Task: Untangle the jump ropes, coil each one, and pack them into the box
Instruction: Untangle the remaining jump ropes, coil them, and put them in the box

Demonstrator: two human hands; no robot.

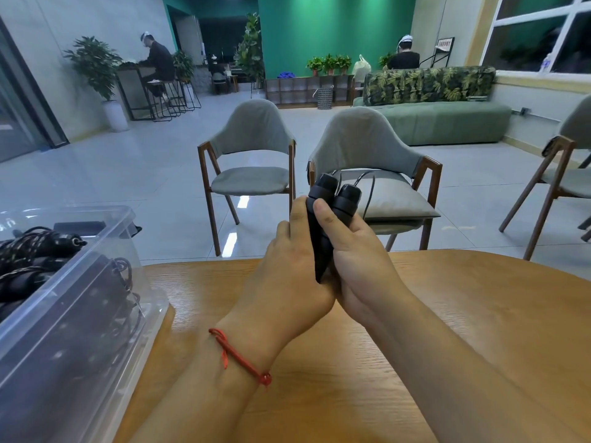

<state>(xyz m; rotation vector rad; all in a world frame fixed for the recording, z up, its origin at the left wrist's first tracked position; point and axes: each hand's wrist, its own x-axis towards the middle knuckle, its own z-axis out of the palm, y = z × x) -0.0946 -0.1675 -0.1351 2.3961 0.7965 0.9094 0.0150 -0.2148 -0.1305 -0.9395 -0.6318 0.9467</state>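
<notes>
Above table: we hold two black handles upright, side by side, caps up.
Cord: thin, black, loops off the caps and drops behind our hands; the rest is hidden.
Hands: left hand and right hand pressed together, both wrapped round the handles.
Box: clear, at left on the table, other ropes inside.
Risk: we can't see a finished coil; a trailing cord could snag the table edge or tangle with the packed ropes.
Risk, grip: handles may twist apart if one hand eases.
</notes>
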